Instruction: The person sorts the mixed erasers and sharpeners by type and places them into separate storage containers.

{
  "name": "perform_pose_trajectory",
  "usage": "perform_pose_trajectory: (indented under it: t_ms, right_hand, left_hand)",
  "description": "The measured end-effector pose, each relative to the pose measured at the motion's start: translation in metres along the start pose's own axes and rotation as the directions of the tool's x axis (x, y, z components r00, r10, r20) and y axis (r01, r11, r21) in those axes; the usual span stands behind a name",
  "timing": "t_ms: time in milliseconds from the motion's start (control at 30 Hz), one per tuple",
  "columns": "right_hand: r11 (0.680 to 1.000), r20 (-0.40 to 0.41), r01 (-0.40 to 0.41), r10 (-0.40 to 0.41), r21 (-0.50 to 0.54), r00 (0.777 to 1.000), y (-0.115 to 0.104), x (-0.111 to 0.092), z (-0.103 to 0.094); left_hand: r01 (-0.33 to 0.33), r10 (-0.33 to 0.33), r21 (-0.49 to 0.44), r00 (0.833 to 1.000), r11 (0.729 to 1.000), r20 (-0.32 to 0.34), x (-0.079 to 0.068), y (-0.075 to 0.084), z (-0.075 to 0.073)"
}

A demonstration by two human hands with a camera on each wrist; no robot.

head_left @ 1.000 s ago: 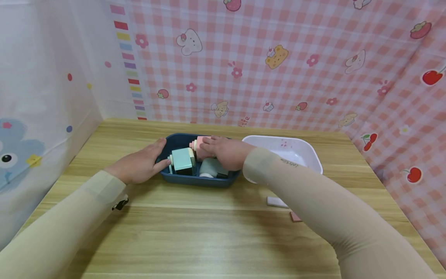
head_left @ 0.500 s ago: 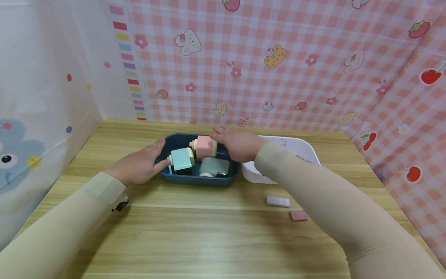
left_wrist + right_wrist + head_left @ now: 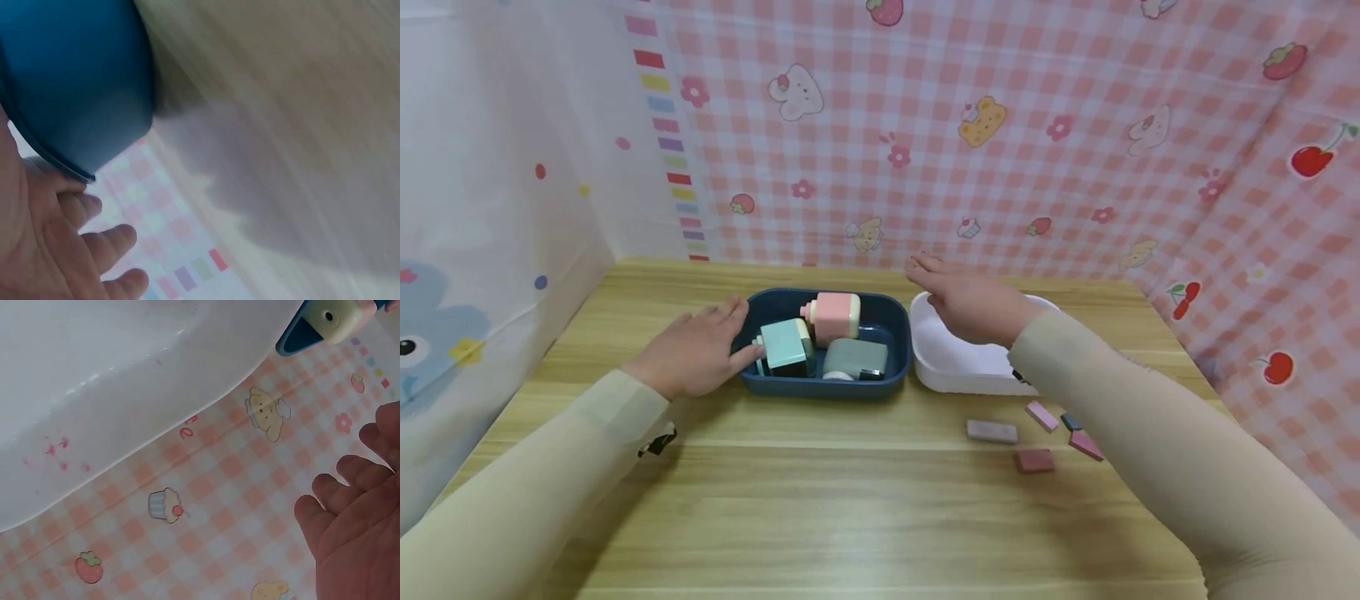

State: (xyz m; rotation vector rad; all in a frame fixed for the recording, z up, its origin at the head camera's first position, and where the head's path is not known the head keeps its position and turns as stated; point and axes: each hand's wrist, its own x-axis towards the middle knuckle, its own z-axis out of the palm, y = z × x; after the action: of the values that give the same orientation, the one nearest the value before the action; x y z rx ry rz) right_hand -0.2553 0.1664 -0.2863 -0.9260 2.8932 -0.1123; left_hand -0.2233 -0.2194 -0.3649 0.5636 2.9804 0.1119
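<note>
Head view, outstretched left hand touching navy bin, outstretched right hand midair

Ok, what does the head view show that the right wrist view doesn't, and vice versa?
Only the head view shows loose pieces on the table, the mint container and the grey-green container.
Only the right wrist view shows pink marks inside the white tray.
Both show the right grip, white tray, blue tray, pink container and checked cloth.
</note>
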Motion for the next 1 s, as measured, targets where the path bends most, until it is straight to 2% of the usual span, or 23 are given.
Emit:
perform_pose_trajectory:
  t_ms: [100,200,300,467,633,867,933,1000]
  right_hand:
    - [1.0,-0.046,-0.003,0.004,0.014,0.999,0.009,-0.011,0.001]
    - [0.999,-0.07,-0.02,0.023,0.037,0.997,0.017,-0.022,0.001]
    - [0.998,-0.079,-0.039,0.043,0.049,0.996,0.026,-0.031,0.003]
    - [0.998,-0.104,-0.04,0.044,0.039,0.994,0.036,-0.044,0.009]
    - [0.997,-0.123,-0.06,0.066,0.052,0.99,0.042,-0.056,0.015]
    - [0.995,-0.134,-0.082,0.09,0.06,0.987,0.048,-0.073,0.022]
    - [0.994,-0.137,-0.088,0.095,0.06,0.986,0.049,-0.077,0.024]
    - [0.994,-0.139,-0.093,0.1,0.057,0.985,0.049,-0.081,0.026]
  left_hand:
    - [-0.005,0.006,0.032,0.999,0.999,-0.046,-0.002,0.007,-0.005]
    - [-0.025,0.03,0.045,0.994,0.999,-0.104,-0.004,0.022,-0.01]
    - [-0.07,0.075,0.038,0.986,0.997,-0.146,-0.003,0.044,-0.015]
    - [-0.174,0.176,0.025,0.969,0.984,-0.171,0.0,0.082,-0.016]
    - [-0.282,0.287,0.053,0.946,0.958,-0.153,0.003,0.118,-0.011]
    - [-0.4,0.405,0.076,0.91,0.914,-0.084,0.018,0.164,0.012]
    - [-0.411,0.416,0.083,0.907,0.908,-0.061,0.023,0.174,0.018]
    - [-0.405,0.41,0.097,0.911,0.909,-0.041,0.029,0.182,0.022]
